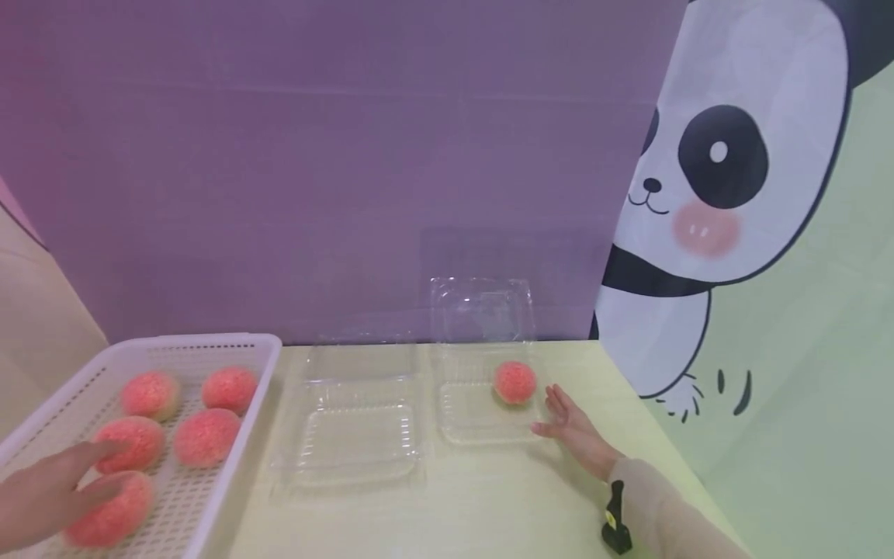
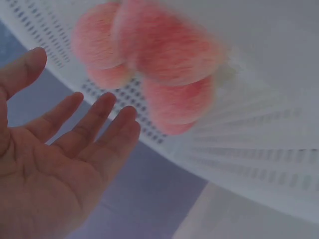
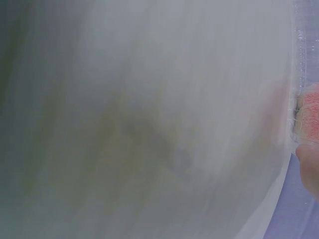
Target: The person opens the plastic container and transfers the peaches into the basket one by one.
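My left hand (image 1: pixel 49 493) reaches over a white perforated plastic basket (image 1: pixel 240 466), with thumb and fingers spread at two round pink peaches (image 1: pixel 133 444). In the left wrist view the palm of that hand (image 2: pixel 65 164) shows, its fingers loosely extended and holding nothing. My right hand (image 1: pixel 576 435) lies with extended fingers at the right side of an open clear clamshell box (image 1: pixel 482 435). Inside that box, at its right side, sits one pink peach (image 1: pixel 515 383). The right wrist view catches just a fingertip (image 3: pixel 309 167) beside a pink and cream peach (image 3: pixel 310 117).
A second clear clamshell box (image 1: pixel 356 442), with its lid raised, stands between the basket and the first box. More pink peaches (image 1: pixel 207 439) lie in the basket. Behind the pale table (image 1: pixel 461 512) hangs a purple cloth (image 1: pixel 349 171); a panda picture (image 1: pixel 726 155) is at right.
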Available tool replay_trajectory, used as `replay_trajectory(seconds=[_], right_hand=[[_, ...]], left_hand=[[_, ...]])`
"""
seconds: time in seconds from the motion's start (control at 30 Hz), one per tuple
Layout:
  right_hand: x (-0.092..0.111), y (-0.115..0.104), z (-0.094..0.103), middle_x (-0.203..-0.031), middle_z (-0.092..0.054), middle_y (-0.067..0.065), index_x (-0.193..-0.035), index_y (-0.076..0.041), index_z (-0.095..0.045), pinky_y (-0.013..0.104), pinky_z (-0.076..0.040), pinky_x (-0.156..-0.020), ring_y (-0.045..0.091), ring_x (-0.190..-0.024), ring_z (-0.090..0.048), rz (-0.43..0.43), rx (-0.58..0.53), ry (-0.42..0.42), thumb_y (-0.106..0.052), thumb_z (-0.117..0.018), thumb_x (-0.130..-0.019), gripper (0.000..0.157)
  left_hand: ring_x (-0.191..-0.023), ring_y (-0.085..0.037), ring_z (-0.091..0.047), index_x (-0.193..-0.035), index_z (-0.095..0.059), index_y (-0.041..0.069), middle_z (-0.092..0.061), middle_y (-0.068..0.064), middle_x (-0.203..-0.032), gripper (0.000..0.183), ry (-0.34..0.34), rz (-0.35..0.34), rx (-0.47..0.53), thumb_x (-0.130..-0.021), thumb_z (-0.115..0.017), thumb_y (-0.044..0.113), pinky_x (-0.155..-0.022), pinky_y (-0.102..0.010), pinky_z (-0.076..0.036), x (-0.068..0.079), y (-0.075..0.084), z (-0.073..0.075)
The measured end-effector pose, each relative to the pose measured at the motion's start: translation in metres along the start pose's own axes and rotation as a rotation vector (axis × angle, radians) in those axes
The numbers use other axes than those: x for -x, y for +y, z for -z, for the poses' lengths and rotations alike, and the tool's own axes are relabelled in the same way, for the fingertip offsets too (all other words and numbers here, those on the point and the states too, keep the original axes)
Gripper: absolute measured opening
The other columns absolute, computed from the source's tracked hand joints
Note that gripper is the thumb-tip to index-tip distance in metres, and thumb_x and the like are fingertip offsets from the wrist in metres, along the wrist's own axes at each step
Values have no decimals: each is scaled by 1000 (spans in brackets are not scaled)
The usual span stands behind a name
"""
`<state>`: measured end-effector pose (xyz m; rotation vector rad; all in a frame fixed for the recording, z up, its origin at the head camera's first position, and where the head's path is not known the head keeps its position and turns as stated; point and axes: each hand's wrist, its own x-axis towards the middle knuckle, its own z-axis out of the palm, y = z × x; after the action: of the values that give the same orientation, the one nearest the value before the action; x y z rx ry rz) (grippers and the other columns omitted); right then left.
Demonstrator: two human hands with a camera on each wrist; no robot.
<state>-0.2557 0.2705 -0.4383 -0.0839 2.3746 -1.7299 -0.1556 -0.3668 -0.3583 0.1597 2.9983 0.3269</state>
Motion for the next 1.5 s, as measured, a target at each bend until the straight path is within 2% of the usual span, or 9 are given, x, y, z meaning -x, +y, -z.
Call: replay_trajectory(seconds=[0.23,0.3,0.47,0.57,0.73,0.83,0.97,1.2,1.5], right_hand=[[1,0,0,-155,2,10,-147,-9,8,52,-9,-112,32,-141,0,2,-2,-1,-15,-62,-85,93],[1,-1,0,-155,3,10,-147,-9,8,52,-9,-112,32,-141,0,6,-3,-5,-15,-62,-86,93],[2,-3,-1,-155,3,11,-146,-8,8,51,-9,-112,32,-141,1,13,-15,-6,-13,-61,-86,92],[3,-3,-1,-154,3,12,-146,-8,9,51,-9,-112,32,-141,1,6,-17,-1,-13,-61,-86,92],[3,-3,-1,-154,4,11,-146,-8,9,52,-10,-112,33,-141,0,-4,-6,0,-14,-61,-86,92],[2,-3,-1,-154,3,11,-146,-8,9,51,-10,-112,33,-141,0,-4,-4,-1,-14,-61,-86,92],[2,-3,-1,-154,3,11,-146,-8,9,51,-9,-112,33,-141,0,-3,-3,1,-14,-61,-86,92],[-1,-3,-2,-155,2,11,-147,-8,7,51,-10,-112,32,-141,-2,-3,13,4,-16,-63,-85,93],[2,0,-1,-155,0,11,-147,-9,6,52,-10,-112,32,-141,-3,-10,17,13,-18,-63,-84,94]], left_hand=[[-94,-46,-57,-118,-55,-5,-58,-30,-110,49,203,-157,68,-84,-64,29,-69,-57,-47,2,39,19],[-93,-39,-60,-118,-56,-2,-60,-27,-111,46,237,-179,108,-84,-65,28,-68,-50,-50,3,52,22],[-92,-1,-58,-115,-61,9,-64,-11,-111,34,288,-292,268,-84,-65,21,-66,-23,-50,1,87,19],[-92,11,-53,-114,-61,10,-64,-7,-110,30,274,-315,386,-85,-64,19,-69,-18,-51,0,113,16],[-95,-10,-63,-113,-62,9,-65,-7,-110,30,224,-285,476,-87,-62,24,-71,-23,-54,-3,154,16],[-97,-22,-63,-112,-62,9,-65,-7,-109,28,177,-313,533,-88,-60,24,-73,-24,-54,-7,171,10],[-97,-21,-62,-109,-62,6,-65,-8,-108,26,106,-362,626,-88,-60,21,-76,-24,-54,-15,193,-2],[-88,-15,-61,-104,-64,5,-65,-4,-100,22,24,-485,630,-85,-60,15,-75,-22,-52,-28,231,-21],[-87,-18,-60,-101,-65,6,-65,-5,-99,18,-47,-497,661,-84,-59,7,-72,-24,-50,-50,276,-47]])
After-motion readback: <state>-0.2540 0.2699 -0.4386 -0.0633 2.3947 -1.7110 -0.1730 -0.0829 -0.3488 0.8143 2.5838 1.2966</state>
